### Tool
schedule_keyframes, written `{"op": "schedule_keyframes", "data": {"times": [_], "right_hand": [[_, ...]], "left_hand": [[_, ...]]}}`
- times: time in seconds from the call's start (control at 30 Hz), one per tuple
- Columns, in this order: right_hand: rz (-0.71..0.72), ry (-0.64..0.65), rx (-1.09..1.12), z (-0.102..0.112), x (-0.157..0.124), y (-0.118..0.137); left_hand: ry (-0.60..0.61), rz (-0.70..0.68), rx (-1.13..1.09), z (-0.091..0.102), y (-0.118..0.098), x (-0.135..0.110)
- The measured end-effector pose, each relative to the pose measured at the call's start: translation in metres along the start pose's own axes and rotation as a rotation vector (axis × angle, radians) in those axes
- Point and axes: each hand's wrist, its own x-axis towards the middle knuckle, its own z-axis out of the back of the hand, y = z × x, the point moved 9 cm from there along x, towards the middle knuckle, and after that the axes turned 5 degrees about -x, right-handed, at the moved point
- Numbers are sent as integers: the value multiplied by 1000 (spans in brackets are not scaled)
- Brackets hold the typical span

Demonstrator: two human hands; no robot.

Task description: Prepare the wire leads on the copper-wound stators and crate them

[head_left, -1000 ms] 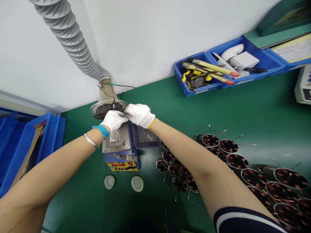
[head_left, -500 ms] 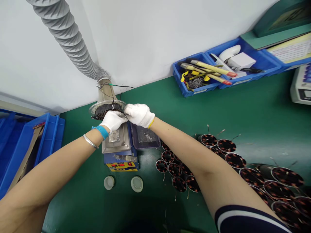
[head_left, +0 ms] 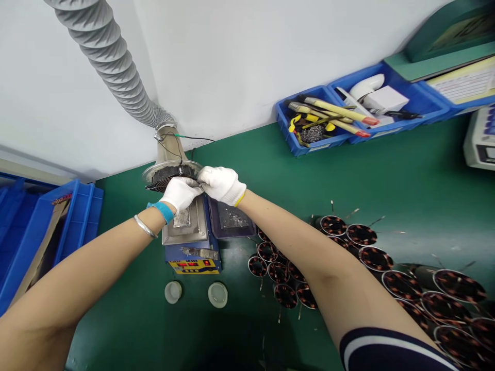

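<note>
Both my hands wear white gloves and meet above the back of a blue solder pot point(head_left: 192, 242) with a metal top. My left hand point(head_left: 179, 193) and my right hand point(head_left: 221, 183) are closed, pinching a small metal part between them that I cannot make out. Right behind the hands sits the round mesh mouth of a fume hood point(head_left: 170, 173), fed by a grey ribbed hose point(head_left: 112, 67). A dark tray point(head_left: 231, 219) with metal scraps lies beside the pot, under my right wrist.
Several wound motor stators point(head_left: 359, 234) lie on the green mat to the right, more by my right elbow. Two white caps point(head_left: 217, 294) sit before the pot. Blue bins point(head_left: 317, 123) with tools line the back wall; blue bins point(head_left: 42, 232) stand left.
</note>
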Motion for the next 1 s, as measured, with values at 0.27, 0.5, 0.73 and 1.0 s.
{"op": "schedule_keyframes", "data": {"times": [0.27,0.5,0.73,1.0], "right_hand": [[47,22,-70,0,1,5],[38,20,-37,-5,1,4],[2,16,11,-2,0,1],[-25,19,55,0,-4,-1]], "left_hand": [[7,4,-6,0,-2,-1],[15,12,-5,0,-3,-2],[18,2,-4,0,-4,-3],[4,-11,9,0,-4,-2]]}}
